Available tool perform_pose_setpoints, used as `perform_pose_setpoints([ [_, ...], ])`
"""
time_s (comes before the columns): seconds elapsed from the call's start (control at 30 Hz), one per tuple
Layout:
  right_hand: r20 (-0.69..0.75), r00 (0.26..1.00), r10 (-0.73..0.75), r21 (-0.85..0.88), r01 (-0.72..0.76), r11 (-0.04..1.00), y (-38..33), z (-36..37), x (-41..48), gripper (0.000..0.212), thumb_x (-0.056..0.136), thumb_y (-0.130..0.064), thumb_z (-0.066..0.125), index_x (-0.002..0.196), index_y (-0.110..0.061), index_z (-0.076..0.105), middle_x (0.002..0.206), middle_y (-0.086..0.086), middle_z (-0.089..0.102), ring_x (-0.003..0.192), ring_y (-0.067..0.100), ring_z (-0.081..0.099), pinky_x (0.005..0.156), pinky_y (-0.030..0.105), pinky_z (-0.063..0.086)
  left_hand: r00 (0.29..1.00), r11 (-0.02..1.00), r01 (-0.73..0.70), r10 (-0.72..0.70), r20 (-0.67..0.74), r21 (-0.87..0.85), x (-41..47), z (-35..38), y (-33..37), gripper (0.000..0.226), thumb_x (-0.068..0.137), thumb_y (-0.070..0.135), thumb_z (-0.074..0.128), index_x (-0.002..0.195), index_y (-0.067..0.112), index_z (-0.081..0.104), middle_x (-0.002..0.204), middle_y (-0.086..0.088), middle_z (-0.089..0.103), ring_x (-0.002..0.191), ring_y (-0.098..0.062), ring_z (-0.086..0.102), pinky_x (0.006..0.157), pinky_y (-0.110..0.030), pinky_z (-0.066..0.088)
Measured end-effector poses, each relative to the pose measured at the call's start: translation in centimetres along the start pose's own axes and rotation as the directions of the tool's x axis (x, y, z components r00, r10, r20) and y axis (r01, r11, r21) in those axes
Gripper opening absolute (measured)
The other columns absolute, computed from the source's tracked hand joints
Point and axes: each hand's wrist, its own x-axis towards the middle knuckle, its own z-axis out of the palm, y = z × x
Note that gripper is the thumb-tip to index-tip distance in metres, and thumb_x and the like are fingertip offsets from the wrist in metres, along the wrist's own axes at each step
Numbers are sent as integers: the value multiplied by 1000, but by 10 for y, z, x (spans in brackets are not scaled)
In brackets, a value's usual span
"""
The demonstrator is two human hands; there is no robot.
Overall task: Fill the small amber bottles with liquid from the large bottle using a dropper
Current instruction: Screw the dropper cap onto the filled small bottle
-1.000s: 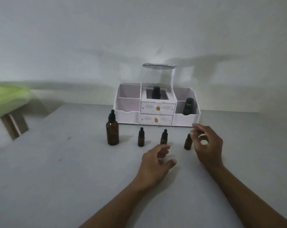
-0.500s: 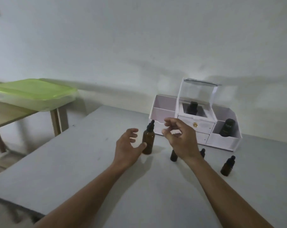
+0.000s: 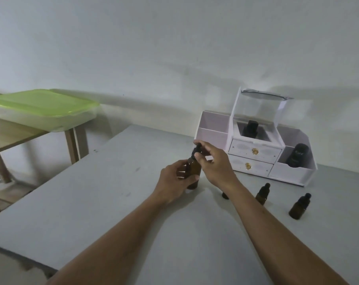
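Change since half a second ago: both hands, then apart and just short of the large bottle, have closed onto it.
Large bottle (image 3: 193,171): amber glass, upright on the grey worktop (image 3: 92,202), partly hidden by both hands.
Left hand (image 3: 177,183): grip wrapped round the bottle's body, fingers and thumb clamped on the glass.
Right hand (image 3: 213,163): grip pinched on the black dropper cap (image 3: 196,151) at the bottle's top, fingertips together round it.
Small amber bottles: three, black-capped, standing right of the grip; nearest one (image 3: 225,195) mostly hidden behind the right wrist, second (image 3: 262,193) beyond it, third (image 3: 299,206) farthest right, each apart from the next.
White organiser (image 3: 254,159): behind and right of the grip, two drawers with gold knobs, clear lid raised, dark containers in the centre and right compartments.
Green-lidded box (image 3: 42,109): far left of the grip, on a wooden side table (image 3: 14,136).
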Motion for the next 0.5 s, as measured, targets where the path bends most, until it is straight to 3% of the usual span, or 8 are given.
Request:
perform_pose_setpoints([
  [0.07, -15, 1000, 1, 20, 0, 1000, 2, 5, -2, 37, 99, -19, 58, 136, -28, 57, 113, -17, 62, 99, -5, 58, 76, 0, 38, 1000, 1000, -3, 3, 3, -16, 1, 0, -1, 51, 80, 26, 80, 128, 22, 63, 110, 6, 73, 92, -6, 71, 83, -20, 57],
  [0.17, -144, 989, 6, 69, 5, 998, 4, 12, -7, 32, 93, -25, 69, 125, -20, 66, 106, -13, 66, 99, 3, 63, 70, -2, 42, 1000, 999, -19, 19, -2, -29, -1, 0, -2, 48, 81, 25, 79, 127, 22, 64, 108, 7, 73, 91, -5, 71, 86, -25, 58],
  [0.3, -276, 960, 49, 161, -4, 987, 8, 20, -12, 37, 77, -34, 84, 108, -22, 70, 99, -12, 71, 91, 1, 65, 69, 5, 46, 999, 999, -39, 39, 5, -21, -3, 0, 0, 42, 82, 26, 76, 122, 26, 66, 106, 11, 72, 92, -3, 70, 77, -13, 53],
  [0.4, -296, 954, 46, 197, 14, 980, 5, 26, -18, 41, 83, -36, 79, 120, -28, 64, 109, -17, 67, 101, -4, 62, 77, 8, 50, 999, 999, -49, 50, 22, -12, -4, 0, 0, 42, 83, 28, 76, 124, 26, 66, 109, 10, 72, 93, -4, 71, 80, -17, 55],
  [0.5, -316, 949, -2, 200, 68, 977, 6, 28, -20, 37, 93, -18, 67, 130, -22, 64, 121, -11, 69, 105, -4, 63, 86, 10, 51, 999, 998, -41, 42, 12, -38, -3, -1, -2, 45, 82, 28, 77, 125, 26, 65, 108, 10, 72, 91, -3, 71, 77, -15, 56],
])
